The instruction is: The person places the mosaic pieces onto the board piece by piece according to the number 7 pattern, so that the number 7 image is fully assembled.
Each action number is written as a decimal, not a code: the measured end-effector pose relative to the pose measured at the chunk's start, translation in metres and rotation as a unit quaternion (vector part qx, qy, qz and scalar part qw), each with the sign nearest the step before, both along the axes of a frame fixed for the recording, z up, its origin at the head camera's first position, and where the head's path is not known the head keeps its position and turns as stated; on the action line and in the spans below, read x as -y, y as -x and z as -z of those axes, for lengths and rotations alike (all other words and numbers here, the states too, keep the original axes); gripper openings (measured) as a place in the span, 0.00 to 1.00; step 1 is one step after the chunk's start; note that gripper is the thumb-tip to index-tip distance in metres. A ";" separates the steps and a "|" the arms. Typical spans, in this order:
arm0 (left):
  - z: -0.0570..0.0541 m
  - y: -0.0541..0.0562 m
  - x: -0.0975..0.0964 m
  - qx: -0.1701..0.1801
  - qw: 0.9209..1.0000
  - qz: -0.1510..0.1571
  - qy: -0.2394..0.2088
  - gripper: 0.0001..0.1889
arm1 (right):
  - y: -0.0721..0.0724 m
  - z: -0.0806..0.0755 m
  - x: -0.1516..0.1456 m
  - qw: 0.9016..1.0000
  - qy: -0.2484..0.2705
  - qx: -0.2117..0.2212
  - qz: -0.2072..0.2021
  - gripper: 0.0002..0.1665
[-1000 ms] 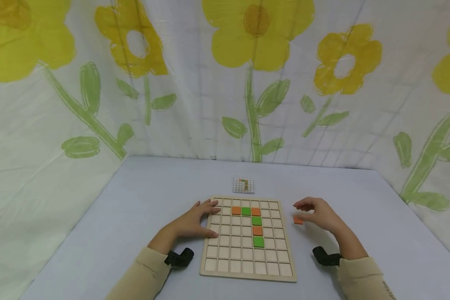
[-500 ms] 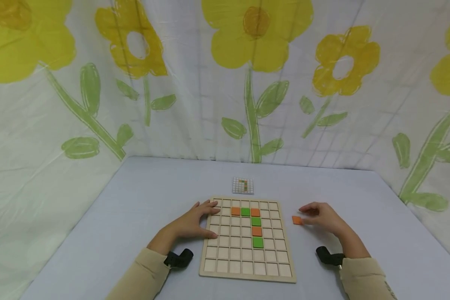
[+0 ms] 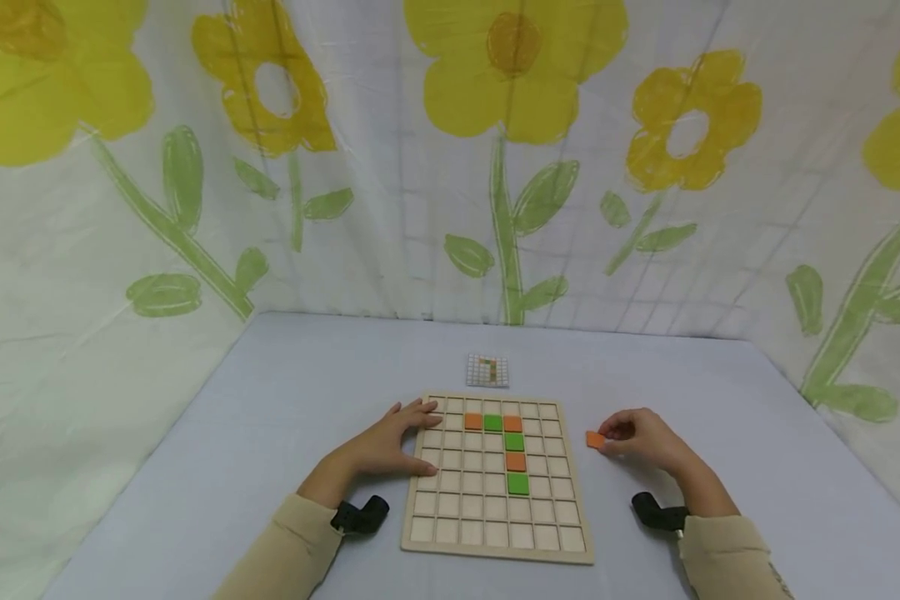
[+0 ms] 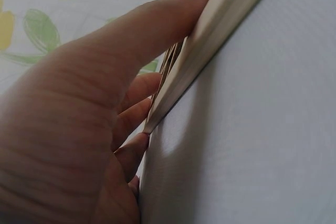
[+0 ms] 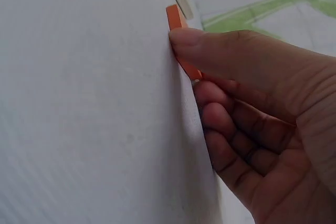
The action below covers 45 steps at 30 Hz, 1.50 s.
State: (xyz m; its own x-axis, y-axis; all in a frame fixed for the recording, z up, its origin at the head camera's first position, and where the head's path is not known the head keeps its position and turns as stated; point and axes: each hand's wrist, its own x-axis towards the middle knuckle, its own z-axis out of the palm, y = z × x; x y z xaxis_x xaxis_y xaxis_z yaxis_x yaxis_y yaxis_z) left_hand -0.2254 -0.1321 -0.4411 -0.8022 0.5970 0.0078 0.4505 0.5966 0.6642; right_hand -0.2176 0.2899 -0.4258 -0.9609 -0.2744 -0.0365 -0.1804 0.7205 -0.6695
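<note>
A wooden grid board [image 3: 497, 553] lies on the table with several orange and green square tiles in its cells. My left hand [image 3: 377, 450] rests on its left side, fingers spread, the thumb [image 4: 173, 17] touching the frame. To the right of the board, my right hand [image 3: 651, 442] pinches an orange square tile [image 3: 594, 439] by its near right part. In the right wrist view, the thumb lies on the edge of this tile [image 5: 173, 17], which is at the table surface; the index finger is mostly hidden behind it.
A small printed card [image 3: 487, 370] with a coloured grid pattern lies just beyond the board. The pale table [image 3: 330, 350] ends at a hanging cloth [image 3: 390, 208] with yellow flowers. Each wrist wears a black camera [image 3: 656, 512].
My right hand drew back slightly to the right from over the orange tile, then closed its thumb and fingers on it. The left hand stays at the board's edge.
</note>
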 end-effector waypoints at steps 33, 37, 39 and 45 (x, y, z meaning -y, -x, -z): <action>0.001 0.000 0.000 -0.003 1.000 -0.005 0.000 0.40 | -0.041 -0.029 0.085 0.990 -0.007 0.008 -0.140 0.11; 0.001 0.001 0.000 -0.006 1.000 -0.003 -0.001 0.40 | -0.046 -0.029 0.095 0.987 -0.002 0.013 -0.157 0.12; 0.001 0.001 0.000 -0.006 1.000 -0.001 -0.003 0.40 | -0.049 -0.029 0.100 0.986 -0.001 0.021 -0.164 0.11; 0.000 0.000 0.000 -0.007 1.000 0.003 -0.004 0.41 | -0.056 -0.028 0.110 0.983 0.001 0.050 -0.177 0.10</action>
